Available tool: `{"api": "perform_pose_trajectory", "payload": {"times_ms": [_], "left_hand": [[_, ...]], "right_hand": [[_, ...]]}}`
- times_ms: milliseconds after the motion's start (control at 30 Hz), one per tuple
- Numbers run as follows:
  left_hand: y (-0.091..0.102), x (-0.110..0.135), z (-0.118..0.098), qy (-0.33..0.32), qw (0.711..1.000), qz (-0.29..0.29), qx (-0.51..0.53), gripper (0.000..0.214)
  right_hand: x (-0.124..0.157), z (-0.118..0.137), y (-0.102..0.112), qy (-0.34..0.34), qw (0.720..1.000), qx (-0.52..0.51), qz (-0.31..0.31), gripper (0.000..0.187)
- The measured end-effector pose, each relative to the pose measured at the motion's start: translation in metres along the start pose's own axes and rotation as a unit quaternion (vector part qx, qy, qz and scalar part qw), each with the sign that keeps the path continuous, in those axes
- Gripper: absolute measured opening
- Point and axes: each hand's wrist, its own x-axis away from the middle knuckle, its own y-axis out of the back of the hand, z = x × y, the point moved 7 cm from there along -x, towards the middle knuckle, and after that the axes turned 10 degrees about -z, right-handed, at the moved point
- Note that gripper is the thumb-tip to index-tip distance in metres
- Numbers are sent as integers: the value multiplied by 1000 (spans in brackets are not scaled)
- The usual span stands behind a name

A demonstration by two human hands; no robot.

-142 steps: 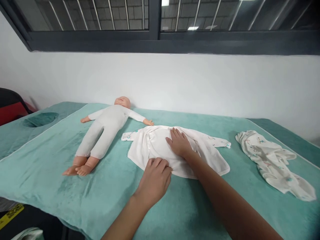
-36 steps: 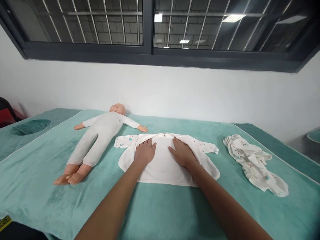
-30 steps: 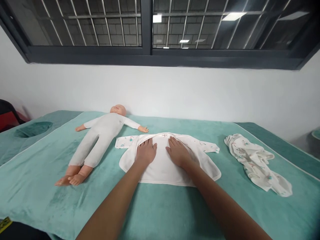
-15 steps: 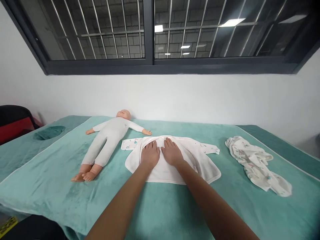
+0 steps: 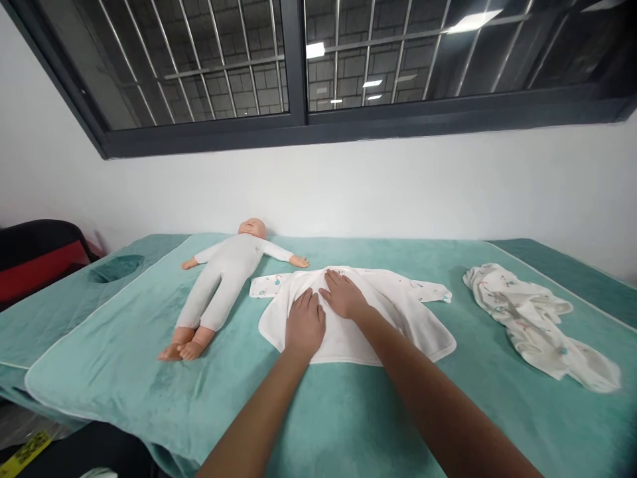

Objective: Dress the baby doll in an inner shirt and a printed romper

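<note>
The left hand [image 5: 306, 323] and right hand [image 5: 344, 295] are resting, fingers outstretched and gripping nothing, on the white shirt [image 5: 346, 340] lying beneath them — already spread wide, though folds are showing rightward — while another garment [image 5: 527, 312] is lying crumpled farther right.

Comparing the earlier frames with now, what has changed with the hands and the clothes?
The left hand has left the near hem of the white top, where the earliest picture shows it, and now lies flat further up the cloth. The right hand, apart from it in the middle pictures, has shifted left, close beside it. The doll and bunched garment stayed put.
</note>
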Motion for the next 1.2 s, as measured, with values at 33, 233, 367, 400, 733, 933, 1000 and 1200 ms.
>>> {"api": "perform_pose_trajectory", "payload": {"times_ms": [33, 233, 367, 400, 733, 933, 1000, 1200], "left_hand": [[1, 0, 0, 1, 1000, -3, 5, 42], [3, -3, 4, 19, 999, -21, 32, 40], [3, -5, 7, 33, 998, -27, 46, 39], [4, -5, 8, 34, 998, -28, 50, 38], [14, 11, 14, 1, 998, -35, 59, 39], [18, 18, 15, 4, 997, -38, 65, 37], [19, 17, 15, 13, 997, -27, 70, 37], [21, 15, 16, 24, 996, -22, 77, 36]], "right_hand": [[-5, -4, -2, -11, 1000, 1, 0, 65], [-20, -11, -8, -39, 999, 6, -2, 65], [-14, -4, -4, -54, 998, 16, -12, 62], [-12, -4, -3, -64, 998, 20, -17, 61], [27, -49, 19, -178, 981, 66, -39, 64], [40, -52, 26, -181, 980, 71, -37, 63], [45, -49, 26, -176, 981, 71, -34, 63], [65, -40, 28, -140, 987, 78, -23, 67]]}}
